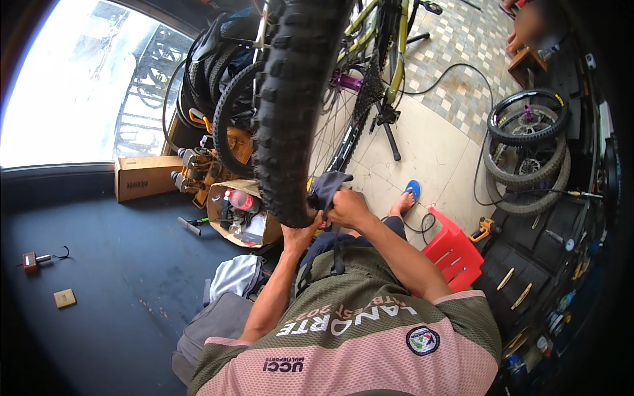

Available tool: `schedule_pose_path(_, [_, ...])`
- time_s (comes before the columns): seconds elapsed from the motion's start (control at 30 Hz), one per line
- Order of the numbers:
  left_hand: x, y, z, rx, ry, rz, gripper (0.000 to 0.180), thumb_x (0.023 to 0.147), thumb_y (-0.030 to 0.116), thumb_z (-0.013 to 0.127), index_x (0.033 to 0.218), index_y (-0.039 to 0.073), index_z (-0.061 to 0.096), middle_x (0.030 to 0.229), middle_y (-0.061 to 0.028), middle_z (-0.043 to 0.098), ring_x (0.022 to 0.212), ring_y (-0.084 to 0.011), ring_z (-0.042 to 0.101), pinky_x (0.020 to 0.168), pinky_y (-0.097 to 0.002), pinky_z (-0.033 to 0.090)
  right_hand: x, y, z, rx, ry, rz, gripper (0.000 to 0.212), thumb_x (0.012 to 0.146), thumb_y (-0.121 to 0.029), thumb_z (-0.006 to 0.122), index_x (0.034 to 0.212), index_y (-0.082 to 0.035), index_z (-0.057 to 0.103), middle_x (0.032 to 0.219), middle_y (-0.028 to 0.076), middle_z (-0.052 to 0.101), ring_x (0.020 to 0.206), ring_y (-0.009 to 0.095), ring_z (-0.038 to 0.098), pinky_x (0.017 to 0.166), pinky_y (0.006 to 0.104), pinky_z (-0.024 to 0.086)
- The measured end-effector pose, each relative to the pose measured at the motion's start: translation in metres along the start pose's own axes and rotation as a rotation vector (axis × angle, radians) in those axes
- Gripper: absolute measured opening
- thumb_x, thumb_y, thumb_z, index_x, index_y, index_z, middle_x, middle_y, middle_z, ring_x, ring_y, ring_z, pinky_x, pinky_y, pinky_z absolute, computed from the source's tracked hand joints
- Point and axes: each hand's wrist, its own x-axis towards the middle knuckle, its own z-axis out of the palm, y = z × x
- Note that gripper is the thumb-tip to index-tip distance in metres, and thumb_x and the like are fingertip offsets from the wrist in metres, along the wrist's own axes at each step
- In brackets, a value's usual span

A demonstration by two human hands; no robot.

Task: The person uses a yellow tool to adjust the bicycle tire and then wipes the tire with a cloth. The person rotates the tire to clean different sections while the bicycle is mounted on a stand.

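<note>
A knobby black bicycle tire (pixel 290 105) stands upright right in front of me, on a wheel close to my body. My left hand (pixel 300 232) grips the tire's lower end, its fingers partly hidden behind the rubber. Just to the right, my right hand (pixel 349 209) is closed on a dark grey cloth (pixel 329 187) that lies against the side of the wheel. The fingertips inside the cloth are hidden. Behind the tire show a yellow-green bicycle frame (pixel 397 63) and a purple hub (pixel 348 82).
On the left, an open cardboard box (pixel 264 232) holds a bottle and odds and ends. A red plastic stool (pixel 454 254) stands to my right, near a yellow power tool (pixel 485 229). Loose wheels (pixel 528 158) are stacked farther right. Another person (pixel 538 26) is at the far right.
</note>
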Motion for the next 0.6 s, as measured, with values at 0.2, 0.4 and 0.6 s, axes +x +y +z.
schedule_pose_path(0.2, [0.000,0.006,0.004,-0.018,0.016,0.058,0.024,0.082,0.014,0.088,0.093,0.000,0.072,0.082,-0.0054,0.071,0.075,-0.0157,0.066,0.076,-0.0349,0.055,-0.025,0.025,0.015,0.361,-0.065,0.164,0.035,0.087,-0.014,0.065,0.120,-0.007,0.072,0.114,0.018,0.075,0.104,0.033,0.072,0.093,0.0396,0.055])
schedule_pose_path(0.4, [-0.001,0.038,0.006,-0.103,0.069,0.045,0.018,0.082,0.011,0.086,0.090,0.002,0.073,0.078,-0.0025,0.071,0.069,-0.0117,0.065,0.069,-0.0323,0.054,-0.006,0.013,0.037,0.833,0.178,0.414,0.025,0.103,-0.016,0.064,0.122,-0.002,0.071,0.117,0.008,0.075,0.106,0.019,0.069,0.093,0.0354,0.054])
schedule_pose_path(0.6, [-0.002,0.048,0.001,-0.142,0.044,0.015,0.019,0.082,0.010,0.085,0.096,0.002,0.075,0.081,-0.0035,0.073,0.072,-0.0121,0.066,0.068,-0.0313,0.054,0.031,0.024,0.011,1.001,-0.166,0.595,0.030,0.096,-0.026,0.070,0.113,-0.002,0.075,0.103,0.007,0.078,0.092,0.017,0.073,0.083,0.0347,0.056])
